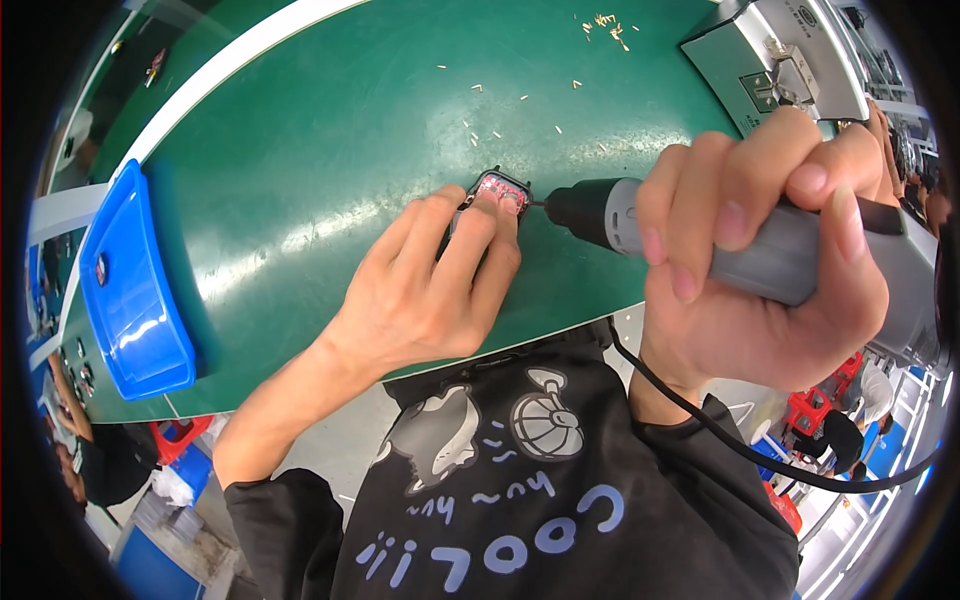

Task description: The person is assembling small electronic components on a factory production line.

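Note:
My right hand is wrapped round a grey electric screwdriver with a black nose, held almost level. Its thin bit points left and meets the right edge of a small black-framed device. Inside that frame shows a pinkish-red part, perhaps a circuit board. My left hand steadies the device on the green table, fingertips pressed onto its face and left side. These fingers cover much of the device, so its lower part is hidden. Whether a screw sits under the bit is too small to tell.
Small brass-coloured screws lie scattered across the green tabletop. A box-shaped machine with a metal fitting, likely a screw feeder, stands far right. A blue tray holding one small part is at left. A black cord hangs on the right.

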A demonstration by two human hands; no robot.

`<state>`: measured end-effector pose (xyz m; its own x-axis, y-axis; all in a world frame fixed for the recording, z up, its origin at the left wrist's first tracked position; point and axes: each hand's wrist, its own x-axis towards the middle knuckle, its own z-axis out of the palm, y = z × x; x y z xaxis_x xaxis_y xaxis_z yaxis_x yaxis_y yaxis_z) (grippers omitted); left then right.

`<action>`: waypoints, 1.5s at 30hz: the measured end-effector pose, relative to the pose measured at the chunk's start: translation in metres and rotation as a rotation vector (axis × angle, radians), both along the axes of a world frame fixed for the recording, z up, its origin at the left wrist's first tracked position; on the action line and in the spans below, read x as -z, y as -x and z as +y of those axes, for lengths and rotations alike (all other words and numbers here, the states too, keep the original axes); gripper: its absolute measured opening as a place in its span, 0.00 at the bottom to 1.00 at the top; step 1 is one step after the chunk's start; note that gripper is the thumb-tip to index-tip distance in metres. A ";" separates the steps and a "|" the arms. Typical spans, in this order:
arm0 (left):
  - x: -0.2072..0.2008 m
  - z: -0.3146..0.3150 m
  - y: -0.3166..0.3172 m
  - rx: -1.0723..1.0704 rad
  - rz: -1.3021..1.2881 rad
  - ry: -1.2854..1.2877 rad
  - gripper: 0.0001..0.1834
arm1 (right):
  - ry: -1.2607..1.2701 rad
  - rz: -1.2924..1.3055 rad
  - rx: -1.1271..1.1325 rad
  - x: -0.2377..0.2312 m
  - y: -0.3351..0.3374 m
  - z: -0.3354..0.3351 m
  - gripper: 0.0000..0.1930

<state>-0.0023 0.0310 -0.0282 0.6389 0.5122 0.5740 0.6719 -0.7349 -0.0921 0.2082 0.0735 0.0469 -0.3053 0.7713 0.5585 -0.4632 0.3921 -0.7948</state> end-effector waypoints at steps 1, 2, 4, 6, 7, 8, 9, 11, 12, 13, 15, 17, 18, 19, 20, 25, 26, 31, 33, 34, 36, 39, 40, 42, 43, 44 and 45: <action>-0.001 0.000 0.000 0.002 -0.001 0.000 0.10 | 0.030 0.046 0.005 0.001 0.001 0.000 0.15; -0.001 0.000 0.000 0.006 -0.009 0.013 0.11 | 0.060 0.092 0.007 0.001 0.003 0.000 0.15; -0.001 0.000 0.001 0.010 -0.018 0.026 0.11 | 0.060 0.087 0.013 0.002 0.005 0.000 0.15; 0.000 0.001 0.001 0.012 -0.022 0.010 0.11 | 0.060 0.078 0.025 0.003 0.007 0.001 0.15; 0.000 0.001 0.001 0.011 -0.024 0.011 0.11 | 0.061 0.073 0.031 0.003 0.008 0.002 0.15; 0.000 0.001 0.000 0.011 -0.032 0.012 0.11 | 0.061 0.068 0.037 0.003 0.008 0.003 0.14; 0.001 0.002 -0.001 0.012 -0.040 0.013 0.11 | 0.062 0.067 0.036 0.003 0.009 0.003 0.14; 0.002 0.002 -0.003 0.003 -0.044 0.000 0.11 | 0.100 0.065 0.083 0.002 0.011 0.003 0.13; 0.003 0.001 -0.004 -0.004 -0.048 -0.013 0.10 | 0.100 0.065 0.081 0.001 0.014 0.003 0.13; 0.003 0.001 -0.004 -0.006 -0.048 -0.014 0.10 | 0.066 0.005 0.081 -0.002 0.018 0.003 0.12; 0.003 0.001 -0.004 -0.009 -0.051 -0.001 0.11 | 0.034 -0.058 0.078 -0.004 0.020 0.004 0.10; -0.003 -0.003 -0.005 -0.031 -0.039 0.053 0.14 | 0.082 -0.073 0.085 -0.006 0.020 0.003 0.09; -0.005 -0.004 -0.005 -0.050 -0.025 0.107 0.18 | 0.082 -0.073 0.084 -0.009 0.018 0.005 0.09; -0.006 -0.004 -0.006 -0.051 -0.025 0.106 0.18 | 0.142 -0.153 0.067 -0.013 0.013 0.007 0.09; -0.006 -0.005 -0.006 -0.051 -0.016 0.120 0.18 | 0.203 -0.234 0.051 -0.015 0.010 0.009 0.08; -0.009 -0.003 -0.006 -0.045 0.004 0.178 0.17 | 0.166 0.067 -0.055 0.005 0.011 0.015 0.07; -0.006 -0.001 -0.006 -0.031 -0.019 0.121 0.14 | 0.167 0.047 -0.080 0.004 0.012 0.015 0.07; -0.005 -0.001 -0.005 -0.029 -0.038 0.098 0.11 | 0.183 -0.041 -0.091 0.000 0.016 0.015 0.05; -0.008 -0.001 -0.005 -0.027 -0.030 0.124 0.12 | 0.186 -0.066 -0.091 -0.007 0.020 0.014 0.04; -0.008 0.000 -0.006 -0.023 -0.024 0.124 0.12 | 0.149 -0.132 -0.079 -0.013 0.023 0.013 0.04; -0.007 0.002 -0.005 -0.001 -0.023 0.083 0.12 | 0.110 -0.183 -0.060 -0.014 0.027 0.012 0.04; -0.001 0.006 -0.003 0.015 0.020 -0.021 0.13 | 0.111 -0.125 -0.007 -0.011 0.027 0.011 0.04; -0.003 0.005 -0.003 0.025 0.026 -0.021 0.13 | 0.105 -0.113 0.011 -0.012 0.026 0.011 0.05; -0.006 0.005 -0.002 0.020 0.073 -0.021 0.14 | 0.096 -0.094 0.034 -0.008 0.022 0.013 0.06; -0.007 0.007 -0.001 0.027 0.078 -0.022 0.14 | 0.133 -0.046 0.025 -0.001 0.020 0.015 0.07; -0.009 0.008 0.000 0.034 0.086 0.000 0.14 | 0.173 -0.001 0.015 -0.002 0.023 0.017 0.07; -0.009 0.008 0.001 0.039 0.093 0.022 0.14 | 0.249 0.021 0.090 -0.015 0.035 0.009 0.08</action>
<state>-0.0030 0.0391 -0.0188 0.7087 0.4974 0.5003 0.6318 -0.7631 -0.1364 0.1737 0.0822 0.0622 -0.2194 0.9095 0.3532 -0.4525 0.2259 -0.8627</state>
